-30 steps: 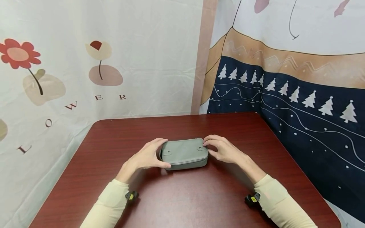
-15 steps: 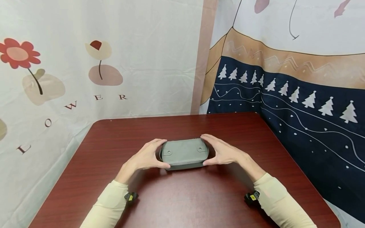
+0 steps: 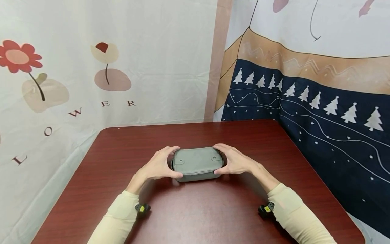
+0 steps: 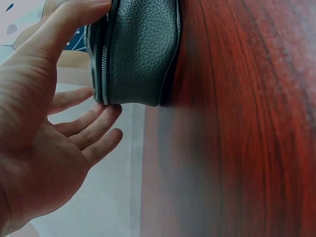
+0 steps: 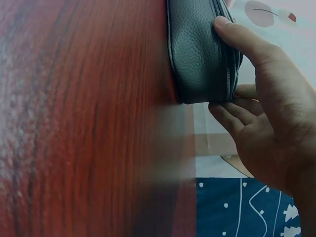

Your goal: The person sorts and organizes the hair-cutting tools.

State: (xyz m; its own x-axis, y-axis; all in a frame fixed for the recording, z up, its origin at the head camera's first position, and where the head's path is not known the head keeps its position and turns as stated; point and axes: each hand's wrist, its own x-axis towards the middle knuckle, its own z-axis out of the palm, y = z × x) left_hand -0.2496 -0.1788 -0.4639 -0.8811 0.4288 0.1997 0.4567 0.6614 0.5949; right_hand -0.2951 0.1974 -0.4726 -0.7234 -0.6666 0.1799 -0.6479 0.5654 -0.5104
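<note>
A grey-green leather-look zippered case (image 3: 198, 161) with two snap tabs on top lies at the middle of the table. My left hand (image 3: 157, 165) holds its left end, thumb at the front edge and fingers round the back. At the opposite end my right hand (image 3: 238, 162) grips the same way, thumb on the front corner. The left wrist view shows the zipper (image 4: 104, 61) running round the upper side, closed along the part that shows. In the right wrist view the thumb (image 5: 224, 22) presses near the zipper line.
The dark red wooden table (image 3: 195, 210) has rounded far corners. Behind it hangs a pale curtain (image 3: 164, 61) with flower prints, and a navy curtain (image 3: 304, 135) with tree prints stands along the right edge.
My right hand has opened from bent fingers on the right tab to a thumb-and-fingers hold round the right end. The left hand has stayed on its end, and the case has hardly moved.
</note>
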